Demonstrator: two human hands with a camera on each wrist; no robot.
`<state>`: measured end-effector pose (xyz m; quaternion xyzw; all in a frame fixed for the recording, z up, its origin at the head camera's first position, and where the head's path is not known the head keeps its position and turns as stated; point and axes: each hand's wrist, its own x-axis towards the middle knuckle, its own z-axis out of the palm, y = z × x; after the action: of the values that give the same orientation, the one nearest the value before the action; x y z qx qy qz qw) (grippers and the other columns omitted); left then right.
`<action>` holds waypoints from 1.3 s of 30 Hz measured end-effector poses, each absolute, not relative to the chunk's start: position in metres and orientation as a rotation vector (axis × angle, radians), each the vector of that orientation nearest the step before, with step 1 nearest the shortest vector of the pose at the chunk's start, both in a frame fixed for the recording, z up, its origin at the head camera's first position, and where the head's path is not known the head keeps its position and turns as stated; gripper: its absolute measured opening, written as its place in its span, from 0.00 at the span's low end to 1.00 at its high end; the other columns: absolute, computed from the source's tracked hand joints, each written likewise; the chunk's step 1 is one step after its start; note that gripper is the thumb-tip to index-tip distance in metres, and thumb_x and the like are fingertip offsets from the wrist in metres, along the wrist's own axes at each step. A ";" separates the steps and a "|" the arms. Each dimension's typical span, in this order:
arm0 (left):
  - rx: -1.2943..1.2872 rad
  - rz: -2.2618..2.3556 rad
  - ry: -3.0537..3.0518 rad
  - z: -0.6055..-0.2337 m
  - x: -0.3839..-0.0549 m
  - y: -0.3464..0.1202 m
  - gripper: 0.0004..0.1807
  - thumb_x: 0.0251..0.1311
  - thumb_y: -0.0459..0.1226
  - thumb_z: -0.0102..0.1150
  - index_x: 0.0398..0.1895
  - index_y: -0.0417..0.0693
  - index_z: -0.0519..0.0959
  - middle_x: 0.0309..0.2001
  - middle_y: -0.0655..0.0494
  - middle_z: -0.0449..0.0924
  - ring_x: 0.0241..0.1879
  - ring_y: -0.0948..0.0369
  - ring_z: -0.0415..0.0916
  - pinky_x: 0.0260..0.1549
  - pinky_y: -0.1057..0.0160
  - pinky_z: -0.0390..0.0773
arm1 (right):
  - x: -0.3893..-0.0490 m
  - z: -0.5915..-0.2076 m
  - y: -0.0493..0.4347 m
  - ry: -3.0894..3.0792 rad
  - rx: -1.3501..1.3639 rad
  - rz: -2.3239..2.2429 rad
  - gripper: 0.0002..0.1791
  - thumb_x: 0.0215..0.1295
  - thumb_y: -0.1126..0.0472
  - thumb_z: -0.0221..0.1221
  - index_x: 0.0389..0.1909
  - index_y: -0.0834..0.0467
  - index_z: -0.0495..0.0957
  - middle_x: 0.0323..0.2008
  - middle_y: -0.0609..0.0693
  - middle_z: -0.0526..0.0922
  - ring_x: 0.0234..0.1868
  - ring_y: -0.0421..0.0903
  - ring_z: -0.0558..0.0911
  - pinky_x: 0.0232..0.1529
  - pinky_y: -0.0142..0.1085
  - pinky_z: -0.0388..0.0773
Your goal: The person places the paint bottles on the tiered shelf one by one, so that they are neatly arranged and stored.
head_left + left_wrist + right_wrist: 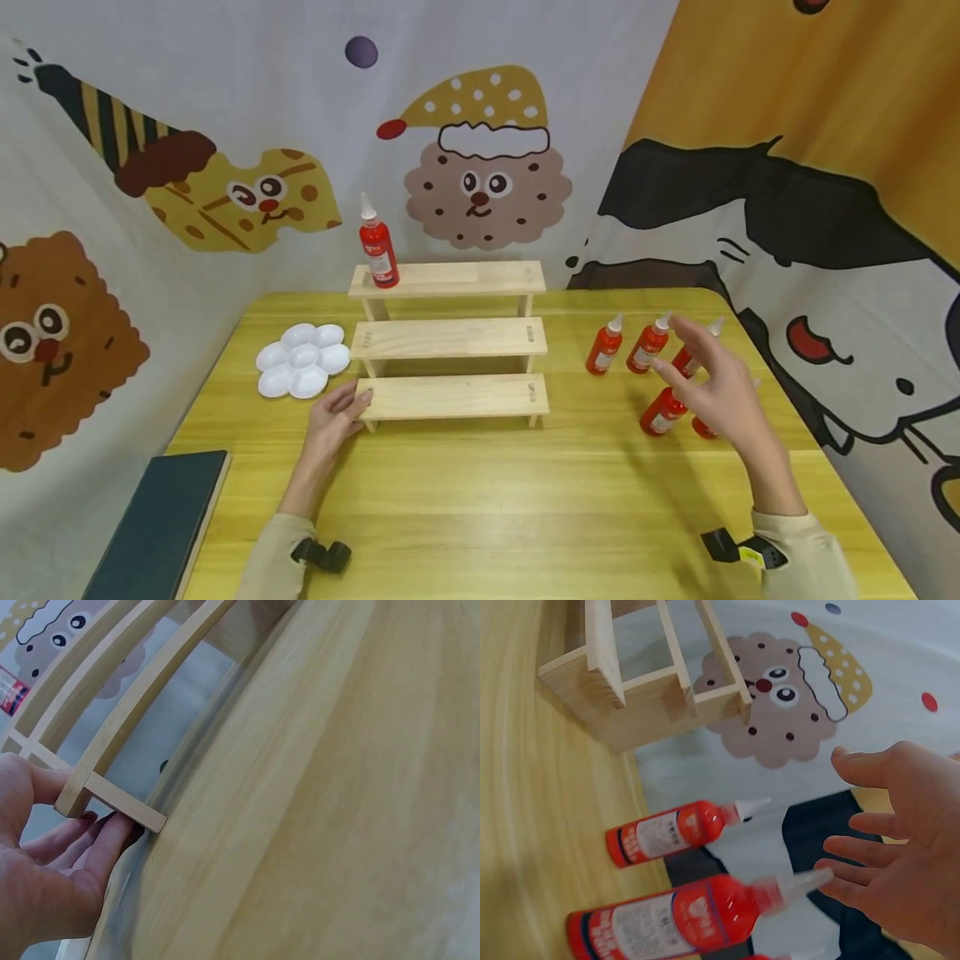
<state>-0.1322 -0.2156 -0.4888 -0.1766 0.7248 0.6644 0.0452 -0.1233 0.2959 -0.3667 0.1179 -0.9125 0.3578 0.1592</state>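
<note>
A three-step wooden shelf (450, 338) stands on the table. My left hand (335, 414) grips the left end of its lowest step; in the left wrist view the thumb lies over the plank and the fingers are beneath it, by the leg. One red squeeze bottle (379, 254) with a white nozzle stands upright at the left of the top step. Several matching red bottles (676, 919) stand on the table to the right. My right hand (716, 392) hovers over them with thumb and fingers apart and nothing held. It partly hides some bottles in the head view.
A white flower-shaped paint palette (303, 360) lies left of the shelf. A dark-covered book (161, 517) is at the table's left front edge. Behind the table (480, 517) hangs a cloth (300, 58) printed with cartoon faces.
</note>
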 end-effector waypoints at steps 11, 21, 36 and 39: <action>-0.543 2.035 2.224 -0.488 -0.133 -0.217 0.33 0.71 0.45 0.61 0.74 0.41 0.66 0.71 0.34 0.67 0.37 0.79 0.78 0.38 0.75 0.81 | -0.106 -0.403 0.315 -2.598 0.314 1.189 0.35 0.67 0.63 0.67 0.72 0.62 0.65 0.66 0.65 0.73 0.65 0.38 0.74 0.55 0.09 0.64; -0.549 2.028 2.211 -0.486 -0.131 -0.215 0.32 0.71 0.43 0.61 0.73 0.41 0.67 0.70 0.35 0.68 0.36 0.78 0.79 0.38 0.73 0.82 | -0.097 -0.435 0.327 -2.675 0.273 1.190 0.30 0.65 0.66 0.67 0.65 0.69 0.68 0.61 0.69 0.77 0.54 0.20 0.72 0.49 0.10 0.68; -0.528 2.042 2.198 -0.488 -0.132 -0.216 0.34 0.69 0.45 0.63 0.74 0.42 0.67 0.71 0.35 0.68 0.38 0.76 0.79 0.39 0.72 0.82 | -0.095 -0.442 0.329 -2.647 0.271 1.149 0.24 0.69 0.69 0.62 0.63 0.72 0.70 0.55 0.72 0.80 0.49 0.13 0.69 0.43 0.10 0.70; -0.531 2.045 2.194 -0.488 -0.132 -0.217 0.34 0.69 0.45 0.63 0.74 0.42 0.66 0.71 0.35 0.68 0.38 0.75 0.79 0.39 0.73 0.82 | -0.097 -0.437 0.324 -2.577 0.304 1.136 0.23 0.67 0.72 0.62 0.62 0.72 0.71 0.53 0.72 0.82 0.49 0.14 0.71 0.44 0.10 0.71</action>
<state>-0.1323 -0.2169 -0.4884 -0.1740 0.7196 0.6706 0.0478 -0.0970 0.3235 -0.4367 0.1061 -0.8990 0.3962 0.1537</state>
